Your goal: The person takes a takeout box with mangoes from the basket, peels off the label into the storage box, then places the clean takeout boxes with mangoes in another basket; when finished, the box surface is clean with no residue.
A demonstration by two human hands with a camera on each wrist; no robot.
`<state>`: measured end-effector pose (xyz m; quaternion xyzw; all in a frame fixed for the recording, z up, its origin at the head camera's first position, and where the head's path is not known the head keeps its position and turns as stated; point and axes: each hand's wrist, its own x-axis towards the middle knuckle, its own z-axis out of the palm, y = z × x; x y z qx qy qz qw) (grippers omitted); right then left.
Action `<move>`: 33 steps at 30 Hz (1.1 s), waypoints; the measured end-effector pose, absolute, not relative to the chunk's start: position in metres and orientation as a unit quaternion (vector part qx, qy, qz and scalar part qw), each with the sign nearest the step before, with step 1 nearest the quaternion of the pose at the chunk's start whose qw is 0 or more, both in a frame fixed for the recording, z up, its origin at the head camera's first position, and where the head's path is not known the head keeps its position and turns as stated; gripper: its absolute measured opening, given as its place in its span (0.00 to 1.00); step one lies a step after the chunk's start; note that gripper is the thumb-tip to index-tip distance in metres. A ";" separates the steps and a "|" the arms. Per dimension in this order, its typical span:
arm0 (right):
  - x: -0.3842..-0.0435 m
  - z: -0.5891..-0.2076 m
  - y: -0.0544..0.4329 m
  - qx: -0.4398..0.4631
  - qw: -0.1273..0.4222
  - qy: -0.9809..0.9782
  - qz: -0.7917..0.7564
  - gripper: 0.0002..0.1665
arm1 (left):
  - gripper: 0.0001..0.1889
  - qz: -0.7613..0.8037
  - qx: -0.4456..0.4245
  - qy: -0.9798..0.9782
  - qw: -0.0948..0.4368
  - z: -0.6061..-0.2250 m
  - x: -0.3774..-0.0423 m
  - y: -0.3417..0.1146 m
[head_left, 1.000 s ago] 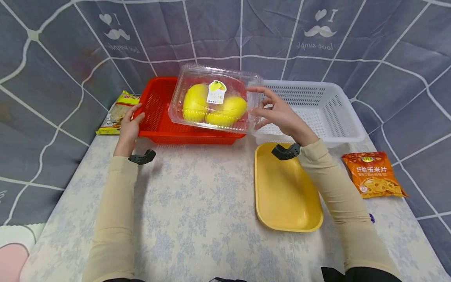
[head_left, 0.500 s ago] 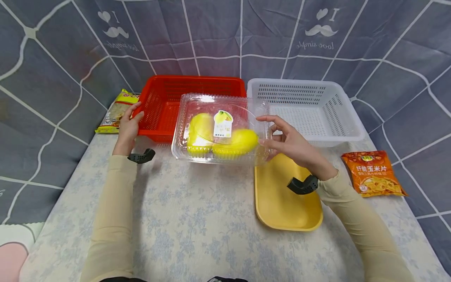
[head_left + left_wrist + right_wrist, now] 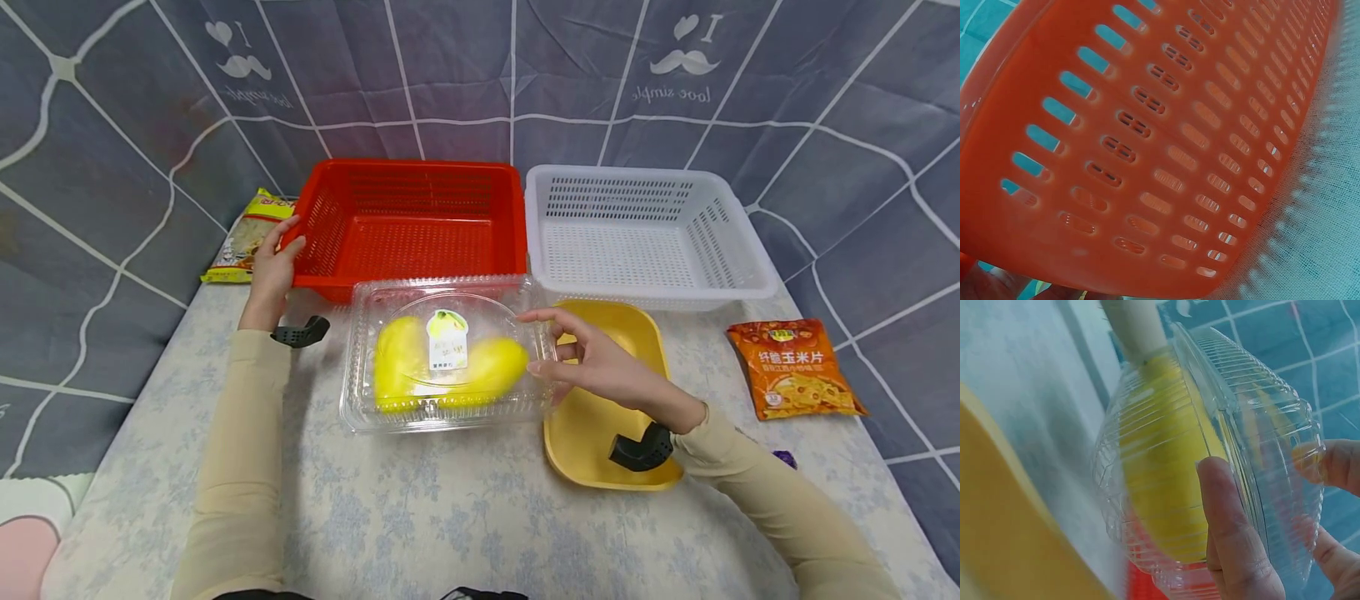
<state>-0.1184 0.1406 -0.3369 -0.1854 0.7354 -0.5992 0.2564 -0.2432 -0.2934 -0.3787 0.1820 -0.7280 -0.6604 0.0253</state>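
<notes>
My right hand (image 3: 600, 362) grips the right end of a clear plastic clamshell box (image 3: 450, 412), thumb on the near side and fingers over the lid. Inside lie two yellow mangoes (image 3: 487, 371), and a label with a fruit picture is stuck on the lid. In the right wrist view the box (image 3: 1272, 506) sits between thumb and fingers, with yellow mango (image 3: 1166, 462) showing through its wall. My left hand (image 3: 273, 267) holds the left rim of a red perforated basket (image 3: 420, 250). That basket's slotted wall (image 3: 1166, 150) fills most of the left wrist view.
A white perforated basket (image 3: 637, 250) stands right of the red one. Partly under my right hand lies a yellow tray (image 3: 600, 458). An orange snack bag (image 3: 795, 371) is at the right, a yellow food packet (image 3: 240, 246) behind my left hand. Grey curtain (image 3: 480, 75) encloses the table.
The box of mangoes has come from above the red basket toward me, over the table in front of it, carried by my right hand. My left hand stays at the basket's rim.
</notes>
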 end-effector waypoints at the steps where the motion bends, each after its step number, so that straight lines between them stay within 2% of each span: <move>1: -0.118 -0.340 0.138 -0.185 0.262 0.735 -0.598 0.35 | 0.24 -0.659 0.181 -0.729 0.026 -0.379 -0.242 -0.294; 8: -0.120 -0.362 0.114 -0.188 0.295 0.725 -0.593 0.35 | 0.24 -0.650 0.186 -0.736 0.028 -0.380 -0.236 -0.298; 17: -0.118 -0.378 0.097 -0.180 0.306 0.724 -0.591 0.33 | 0.24 -0.661 0.178 -0.728 0.029 -0.380 -0.237 -0.295; 24: -0.120 -0.379 0.095 -0.200 0.303 0.765 -0.533 0.31 | 0.23 -0.656 0.179 -0.732 0.035 -0.381 -0.236 -0.294; 28: -0.122 -0.377 0.094 -0.201 0.309 0.769 -0.522 0.31 | 0.23 -0.621 0.174 -0.760 0.076 -0.382 -0.237 -0.294; 33: -0.123 -0.374 0.095 -0.189 0.322 0.767 -0.522 0.32 | 0.30 -0.471 0.144 -0.857 0.154 -0.379 -0.226 -0.284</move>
